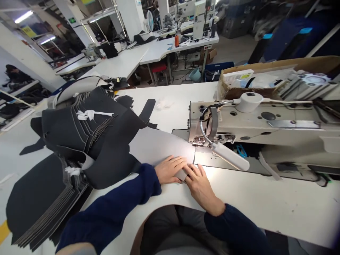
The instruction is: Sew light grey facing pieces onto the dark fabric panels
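A pale grey fabric panel (154, 143) lies on the white table, its right end by the needle area of the sewing machine (239, 120). My left hand (170, 170) rests flat on the panel's near edge, fingers stretched to the right. Touching its fingertips is my right hand (200, 187), bent over the panel's near corner and gripping it; the thumb is mostly hidden. The panel's left part passes beneath dark fabric pieces (114, 141). A white lamp (231, 156) on a bendable neck lights the spot beside the needle.
Stacks of dark cut pieces (39, 198), tied with white strips, fill the left side. A cardboard box (278, 71) with packets stands behind the machine. A light blue clip-like object (241, 150) sits under the machine arm. Other worktables (159, 47) stand further back.
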Motion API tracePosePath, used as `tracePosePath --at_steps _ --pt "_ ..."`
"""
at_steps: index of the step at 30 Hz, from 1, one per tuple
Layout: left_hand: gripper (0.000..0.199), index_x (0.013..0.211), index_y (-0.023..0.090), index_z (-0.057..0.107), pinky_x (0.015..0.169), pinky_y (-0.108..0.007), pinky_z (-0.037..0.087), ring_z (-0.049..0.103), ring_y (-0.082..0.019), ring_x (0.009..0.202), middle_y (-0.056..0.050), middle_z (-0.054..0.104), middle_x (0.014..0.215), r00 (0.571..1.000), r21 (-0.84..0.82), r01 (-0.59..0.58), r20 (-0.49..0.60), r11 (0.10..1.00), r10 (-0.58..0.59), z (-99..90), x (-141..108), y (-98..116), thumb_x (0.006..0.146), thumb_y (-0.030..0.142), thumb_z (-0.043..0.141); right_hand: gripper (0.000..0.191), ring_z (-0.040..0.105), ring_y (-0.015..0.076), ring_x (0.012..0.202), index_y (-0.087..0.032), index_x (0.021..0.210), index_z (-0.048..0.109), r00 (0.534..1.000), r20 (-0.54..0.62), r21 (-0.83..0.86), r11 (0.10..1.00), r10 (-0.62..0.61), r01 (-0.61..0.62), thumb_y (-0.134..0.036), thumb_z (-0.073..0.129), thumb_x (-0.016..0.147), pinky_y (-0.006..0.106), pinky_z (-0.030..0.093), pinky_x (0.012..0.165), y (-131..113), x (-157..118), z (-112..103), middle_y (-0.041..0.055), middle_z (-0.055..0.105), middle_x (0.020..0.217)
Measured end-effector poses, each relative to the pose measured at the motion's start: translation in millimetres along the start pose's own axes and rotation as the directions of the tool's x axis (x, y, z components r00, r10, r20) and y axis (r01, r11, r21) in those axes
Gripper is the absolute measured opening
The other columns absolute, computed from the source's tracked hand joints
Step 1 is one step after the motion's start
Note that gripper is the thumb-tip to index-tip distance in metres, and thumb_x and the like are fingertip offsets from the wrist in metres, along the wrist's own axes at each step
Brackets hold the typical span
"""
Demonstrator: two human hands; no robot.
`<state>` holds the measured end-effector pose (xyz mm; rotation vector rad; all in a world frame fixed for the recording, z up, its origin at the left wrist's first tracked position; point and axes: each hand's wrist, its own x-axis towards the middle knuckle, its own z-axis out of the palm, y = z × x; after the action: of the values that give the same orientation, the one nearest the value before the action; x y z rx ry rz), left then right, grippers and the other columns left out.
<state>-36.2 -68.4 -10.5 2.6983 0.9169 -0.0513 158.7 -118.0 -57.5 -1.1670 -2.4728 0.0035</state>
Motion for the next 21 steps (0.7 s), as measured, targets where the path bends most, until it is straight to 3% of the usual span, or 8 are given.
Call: tracePosePath --at_steps 4,7,10,15,21 --pt "0.044 0.136 0.018 0.038 0.113 -0.042 0.024 0.023 -0.02 0.139 -0.007 0.034 0.148 0.999 -0.07 0.026 -0.037 0.997 -0.029 14.2 -16 -3 0.093 0.023 0.038 0.023 0.051 0.024 0.091 -0.013 0.102 0.065 0.991 -0.065 -0.001 0.993 0.118 -0.118 -0.012 0.049 0.085 0.048 0.041 0.092 -20 -10 -3 0.0124 0.057 0.098" --pt "0.051 0.136 0.02 0.04 0.114 -0.04 0.023 0.025 -0.017 0.139 -0.003 0.037 0.146 0.997 -0.087 0.045 -0.051 0.995 -0.049 14.2 -14 0 0.086 0.009 0.035 0.03 0.048 0.0277 0.105 -0.005 0.114 0.059 0.995 -0.092 0.007 1.0 0.031 -0.03 -0.017 0.045 0.09 0.046 0.04 0.097 -37 -21 3 0.0159 0.056 0.107" --pt "0.05 0.135 0.023 0.043 0.113 -0.043 0.024 0.024 -0.021 0.139 0.0 0.039 0.145 0.998 -0.018 0.068 -0.017 0.998 -0.068 12.2 -11 9 0.087 0.011 0.037 0.034 0.044 0.0291 0.115 -0.002 0.116 0.057 0.995 -0.085 -0.009 0.999 -0.046 0.045 -0.02 0.04 0.093 0.044 0.04 0.1 -49 -28 11 0.018 0.053 0.119" --pt "0.047 0.134 0.022 0.044 0.11 -0.041 0.029 0.025 -0.024 0.138 0.002 0.038 0.146 0.995 0.049 0.095 0.001 0.994 -0.095 11.0 -1 16 0.088 0.017 0.043 0.041 0.046 0.0297 0.116 -0.002 0.123 0.053 0.998 -0.026 -0.051 0.997 -0.057 0.056 -0.028 0.037 0.096 0.046 0.04 0.1 -49 -25 14 0.0185 0.053 0.123" --pt "0.043 0.133 0.023 0.045 0.108 -0.037 0.03 0.027 -0.021 0.136 0.001 0.039 0.145 0.99 0.111 0.124 -0.077 0.986 -0.115 12.4 17 12 0.09 0.02 0.041 0.056 0.043 0.034 0.12 0.003 0.122 0.053 0.999 -0.018 -0.074 0.997 -0.034 0.032 -0.042 0.054 0.088 0.047 0.039 0.102 -39 -13 17 0.0226 0.051 0.125"
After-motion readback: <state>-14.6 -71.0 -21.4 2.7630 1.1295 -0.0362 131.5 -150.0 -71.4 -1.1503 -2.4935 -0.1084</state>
